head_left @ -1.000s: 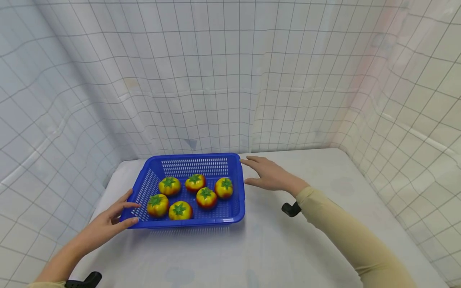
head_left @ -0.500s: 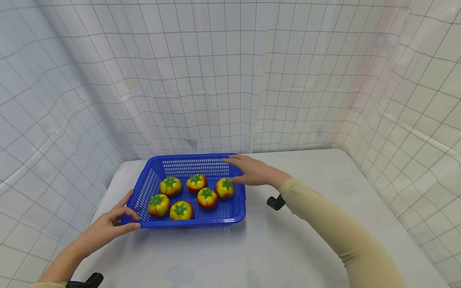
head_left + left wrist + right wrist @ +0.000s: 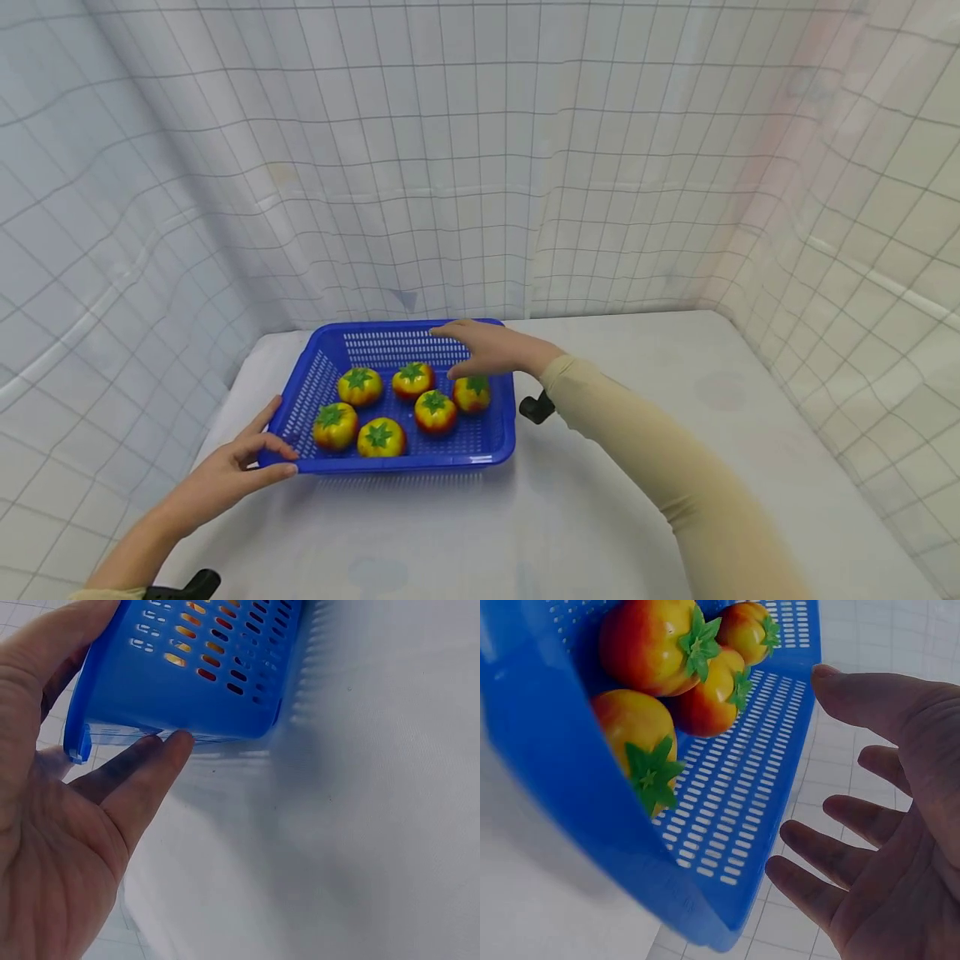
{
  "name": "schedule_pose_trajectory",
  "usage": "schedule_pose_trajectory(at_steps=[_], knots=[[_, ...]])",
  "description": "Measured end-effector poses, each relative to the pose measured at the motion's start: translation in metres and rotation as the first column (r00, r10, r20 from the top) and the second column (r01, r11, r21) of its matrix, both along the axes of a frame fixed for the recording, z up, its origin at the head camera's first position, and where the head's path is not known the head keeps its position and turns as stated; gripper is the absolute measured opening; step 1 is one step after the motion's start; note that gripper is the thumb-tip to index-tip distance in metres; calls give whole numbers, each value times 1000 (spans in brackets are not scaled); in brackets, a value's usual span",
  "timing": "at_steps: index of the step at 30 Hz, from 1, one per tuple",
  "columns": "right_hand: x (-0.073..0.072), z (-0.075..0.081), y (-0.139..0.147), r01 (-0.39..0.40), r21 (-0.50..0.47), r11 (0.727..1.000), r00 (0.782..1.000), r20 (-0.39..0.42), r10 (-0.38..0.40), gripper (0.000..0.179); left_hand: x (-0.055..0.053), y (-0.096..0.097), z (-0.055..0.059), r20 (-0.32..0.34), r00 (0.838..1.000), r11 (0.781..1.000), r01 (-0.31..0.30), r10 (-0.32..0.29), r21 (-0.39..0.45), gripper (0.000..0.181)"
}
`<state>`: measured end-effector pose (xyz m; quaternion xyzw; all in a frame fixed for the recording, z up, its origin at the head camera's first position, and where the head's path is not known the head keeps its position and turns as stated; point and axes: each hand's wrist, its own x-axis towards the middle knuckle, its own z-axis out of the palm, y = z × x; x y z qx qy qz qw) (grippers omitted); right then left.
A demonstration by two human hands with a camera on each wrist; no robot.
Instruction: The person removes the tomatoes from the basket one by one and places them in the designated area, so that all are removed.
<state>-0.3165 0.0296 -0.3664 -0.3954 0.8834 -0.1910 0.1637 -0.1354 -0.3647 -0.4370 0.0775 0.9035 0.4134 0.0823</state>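
I've got six glossy fruits (image 3: 382,438) in the blue basket (image 3: 408,464) on the table (image 3: 592,517), left hand (image 3: 225,477) holding its near-left corner, right hand (image 3: 495,346) empty, fingers spread over the right end. Fruit looks like light, hard plastic, probably slippery, so I'd cup one around its widest part, thumb opposite fingers, and avoid tugging the leafy tops (image 3: 434,401). Basket seems light and slightly bendy; I'd grip under the rim at both short ends, since lifting one corner could tip it and roll everything.
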Motion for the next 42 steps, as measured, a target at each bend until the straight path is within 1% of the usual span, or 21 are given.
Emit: schedule_pose_trajectory(at_steps=[3,7,11,18,23,27,30,33,37,40,42], knots=[[-2,1,-9,-11,-2,1000,1000,21,11,71,0,1,0,1,1000,1000,-10,10,-2,20],[-5,1,-19,-16,-15,1000,998,58,17,70,-1,3,2,-15,1000,999,-22,22,-25,19],[-10,-2,-27,-14,-8,1000,996,85,15,69,0,6,4,-32,999,998,-44,42,-52,19],[-20,-9,-40,27,13,1000,992,120,-29,65,2,8,1,-49,996,994,-81,77,-75,21],[-25,-11,-49,49,15,999,982,179,-51,64,3,8,-1,-44,995,993,-95,92,-75,22],[-28,-14,-54,39,14,999,973,225,-41,63,5,9,-3,-14,995,993,-103,103,-50,24],[-29,-17,-57,34,21,999,968,250,-38,64,5,10,-4,10,995,995,-103,103,-2,26],[-30,-20,-61,47,32,998,963,264,-54,64,5,9,-7,25,995,994,-102,101,37,27],[-32,-24,-65,72,43,996,957,280,-81,65,6,7,-11,20,994,993,-108,107,49,27],[-33,-27,-68,84,43,996,949,301,-93,66,7,5,-15,3,994,991,-107,107,78,25],[-34,-29,-70,90,44,995,944,314,-99,67,9,4,-19,-8,994,988,-105,107,116,23]])
